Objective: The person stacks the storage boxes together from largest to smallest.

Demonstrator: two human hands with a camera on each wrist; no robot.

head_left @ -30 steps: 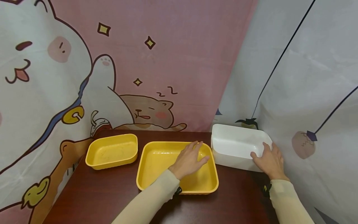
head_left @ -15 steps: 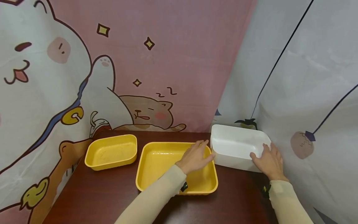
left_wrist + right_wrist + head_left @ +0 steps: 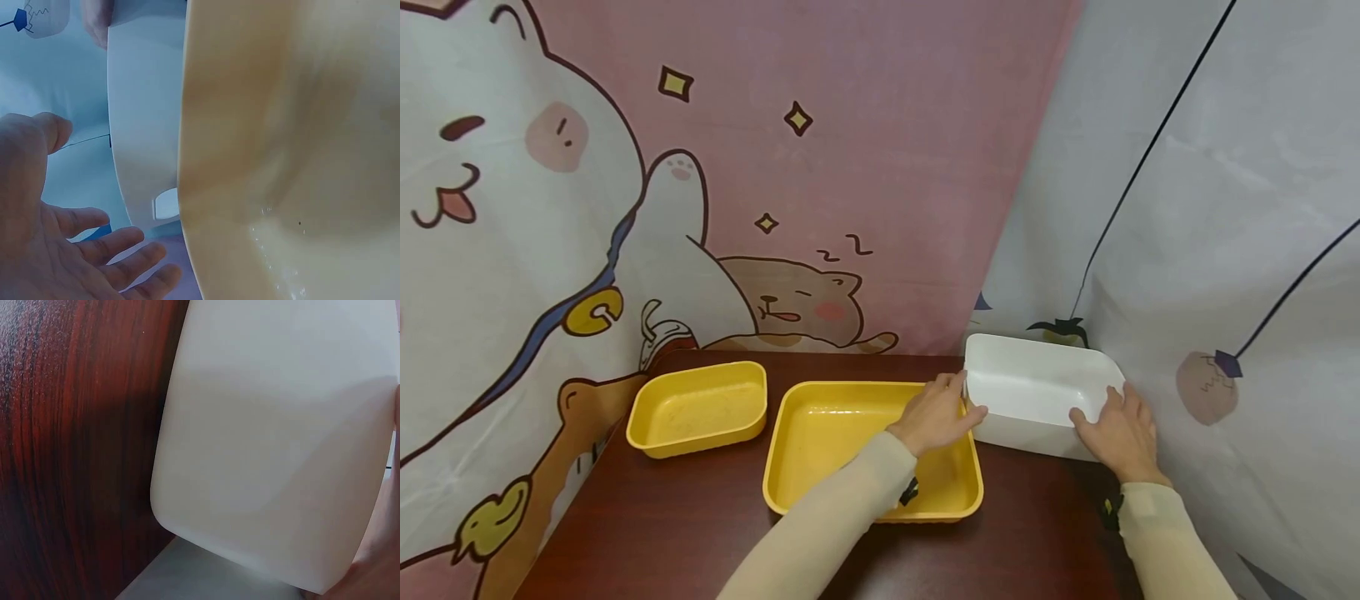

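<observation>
A white plastic storage bin (image 3: 1033, 429) stands on the table at the right, with a handle cutout in its left end in the left wrist view. My right hand (image 3: 1123, 433) grips its front right corner, thumb and fingers bent over the rim. In the right wrist view the bin's side wall (image 3: 269, 462) fills the middle, and the hand shows only at the right edge. My left hand (image 3: 936, 417) reaches over the yellow tray (image 3: 820, 433) with fingers spread, fingertips right at the bin's left end. Its palm (image 3: 37, 244) looks bare in the left wrist view.
A smaller yellow tray (image 3: 700, 408) stands at the left of the dark wood table (image 3: 647, 517). Printed cartoon cloth (image 3: 887, 167) hangs behind the table, and a pale cloth (image 3: 1262, 292) hangs close beside the bin on the right.
My left hand has moved right across the larger yellow tray to the left end of the white bin. The right hand has stayed at the bin's corner.
</observation>
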